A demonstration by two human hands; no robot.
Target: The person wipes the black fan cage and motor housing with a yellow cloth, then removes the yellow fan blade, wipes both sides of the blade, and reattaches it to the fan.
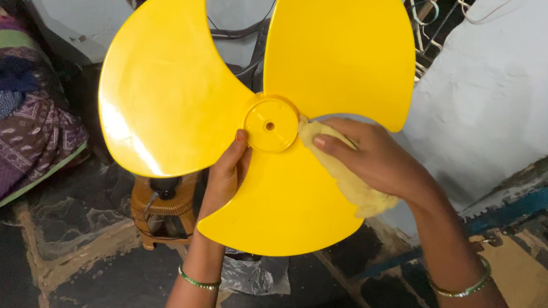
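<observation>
Your left hand point(224, 177) holds the yellow fan blade point(252, 103) up in front of you, fingers closed behind it and the thumb pressed on the front just beside the round hub point(270, 125); gripping near the centre likely keeps the 3 wide blades balanced and stops them tipping. The blade piece hangs in the air over the dark stone floor point(102, 272), its face turned toward you, so the whole surface is open to the other hand. Your right hand point(373, 160) is closed on a pale yellow cloth point(347, 173), bunched under the fingers and pressed against the blade just right of the hub, where the upper and lower blades meet. A thin bangle sits on each wrist. Below the blade, partly hidden, stands a brown fan base point(160, 213) with a dark motor part on top, and a crumpled clear plastic bag point(253, 274) lies on the floor near it. A patterned quilt point(4, 109) is heaped at the left, and a whitewashed wall point(515, 85) rises at the right.
</observation>
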